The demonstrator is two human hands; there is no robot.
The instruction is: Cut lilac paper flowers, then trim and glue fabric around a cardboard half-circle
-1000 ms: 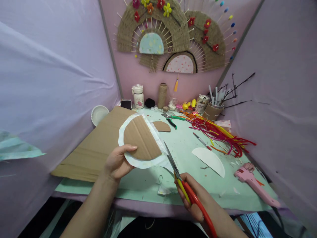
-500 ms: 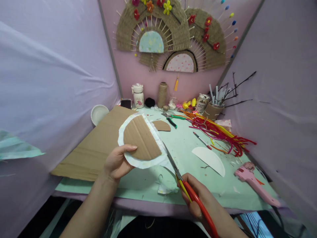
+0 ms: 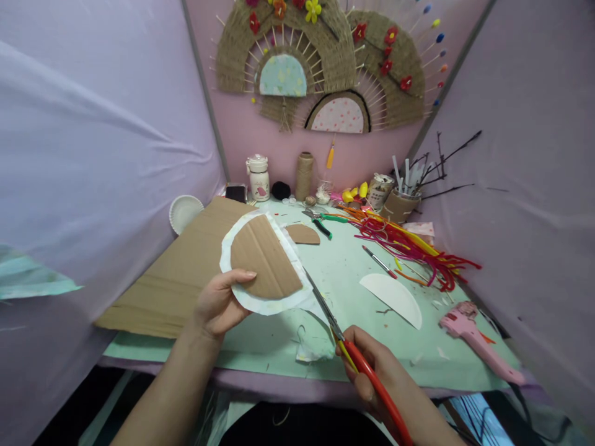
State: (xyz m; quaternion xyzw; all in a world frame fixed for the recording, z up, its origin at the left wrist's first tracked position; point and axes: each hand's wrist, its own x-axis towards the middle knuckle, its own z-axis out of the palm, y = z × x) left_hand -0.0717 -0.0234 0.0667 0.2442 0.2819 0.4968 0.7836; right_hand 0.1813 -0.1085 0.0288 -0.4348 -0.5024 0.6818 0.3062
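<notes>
My left hand [image 3: 226,300] pinches the lower left edge of a brown cardboard half-disc [image 3: 264,260], thumb on top. White-backed fabric [image 3: 290,302] lies under the half-disc and shows as a border around it. Red-handled scissors [image 3: 375,376] are in my right hand [image 3: 372,365], their blades pointing up and left at the fabric's right edge. A narrow strip of fabric hangs beside the blades. Just below it, a pale fabric scrap [image 3: 313,347] rests on the table.
A large cardboard sheet [image 3: 176,279] lies on the left. Rightward are a white half-disc [image 3: 393,300], a pen [image 3: 379,261], pipe cleaners [image 3: 409,241] and a pink glue gun [image 3: 481,347]. Pliers [image 3: 323,223], a small cardboard piece [image 3: 302,234], a twine spool [image 3: 304,176] and a white bottle [image 3: 258,178] stand or lie behind.
Both hands, the cardboard and the scissors hold nearly the same pose. The view has shifted very slightly.
</notes>
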